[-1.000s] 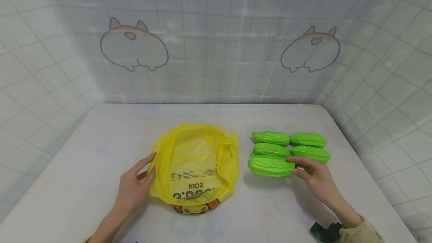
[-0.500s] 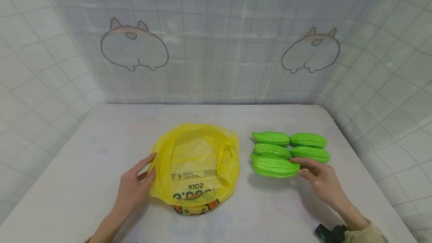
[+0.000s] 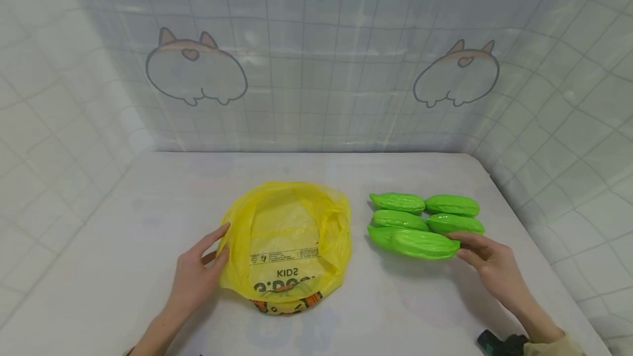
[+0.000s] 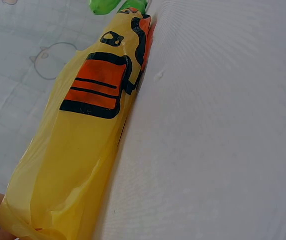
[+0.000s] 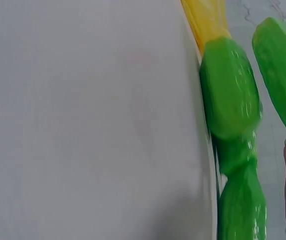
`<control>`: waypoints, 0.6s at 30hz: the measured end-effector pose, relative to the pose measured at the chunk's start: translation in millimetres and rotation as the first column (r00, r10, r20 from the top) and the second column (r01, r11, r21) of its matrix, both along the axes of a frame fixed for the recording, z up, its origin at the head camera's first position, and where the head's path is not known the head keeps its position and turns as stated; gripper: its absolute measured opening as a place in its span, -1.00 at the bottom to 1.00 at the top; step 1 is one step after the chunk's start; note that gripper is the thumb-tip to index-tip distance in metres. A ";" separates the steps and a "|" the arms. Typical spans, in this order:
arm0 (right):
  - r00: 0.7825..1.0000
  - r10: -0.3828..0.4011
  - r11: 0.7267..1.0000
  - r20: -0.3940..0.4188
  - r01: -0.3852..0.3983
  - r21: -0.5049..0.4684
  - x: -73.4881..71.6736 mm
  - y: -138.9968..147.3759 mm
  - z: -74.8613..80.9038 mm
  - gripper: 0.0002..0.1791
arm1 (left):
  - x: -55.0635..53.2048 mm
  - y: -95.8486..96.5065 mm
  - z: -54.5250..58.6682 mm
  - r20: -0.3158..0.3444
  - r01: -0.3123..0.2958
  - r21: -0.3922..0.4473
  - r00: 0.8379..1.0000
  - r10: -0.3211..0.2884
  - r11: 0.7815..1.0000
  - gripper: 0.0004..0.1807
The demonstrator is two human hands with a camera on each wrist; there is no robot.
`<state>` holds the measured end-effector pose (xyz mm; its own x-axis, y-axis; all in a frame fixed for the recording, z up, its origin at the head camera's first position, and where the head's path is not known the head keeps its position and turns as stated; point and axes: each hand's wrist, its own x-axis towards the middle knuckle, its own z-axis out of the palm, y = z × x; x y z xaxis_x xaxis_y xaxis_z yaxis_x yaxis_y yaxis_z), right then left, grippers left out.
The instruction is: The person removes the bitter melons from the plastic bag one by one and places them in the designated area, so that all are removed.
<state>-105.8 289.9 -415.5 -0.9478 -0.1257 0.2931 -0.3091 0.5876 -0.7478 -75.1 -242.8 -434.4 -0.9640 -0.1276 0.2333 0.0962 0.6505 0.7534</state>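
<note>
In the head view my right hand [image 3: 499,268] pinches one end of a bright green toy bitter melon [image 3: 426,244], held raised above the table; the same bitter melon [image 5: 282,75] shows at the right of the right wrist view. It hangs partly in front of another bitter melon [image 3: 379,237]. Several more lie in two rows just behind, such as the back right bitter melon [image 3: 452,205]. My left hand [image 3: 195,273] rests its fairly straight fingers against the left side of a yellow plastic bag [image 3: 237,268], whose mouth gapes upward. Some left fingers are hidden.
A white table [image 3: 148,207] bears everything. Tiled-pattern sheets [image 3: 316,70] with cartoon animal drawings stand behind and on both sides. A dark device [image 3: 501,342] sits at my right wrist.
My right hand has moved to the right with the bitter melon, which has come off the one it overlapped, showing more of that one's left end. The left hand and bag have not moved.
</note>
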 end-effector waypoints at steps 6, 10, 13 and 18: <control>1.000 -0.007 1.000 -0.005 0.007 -0.002 -0.6 18.0 1.4 -0.67 | -0.4 -1.1 -3.7 0.009 -0.010 -0.020 1.000 0.010 1.000 -0.47; 1.000 -0.018 1.000 0.012 0.018 0.002 0.1 27.7 1.0 -0.66 | -0.7 -1.1 -3.8 0.003 -0.009 -0.023 1.000 0.009 1.000 -0.47; 0.999 -0.025 1.000 0.032 0.024 0.004 1.1 34.6 0.6 -0.65 | -0.9 -0.7 -2.9 -0.008 -0.004 -0.014 1.000 0.004 1.000 -0.48; 0.996 -0.055 0.998 0.067 0.053 0.031 0.5 47.6 -0.4 -0.64 | -0.4 0.2 -1.1 -0.016 0.002 0.011 1.000 -0.001 1.000 -0.49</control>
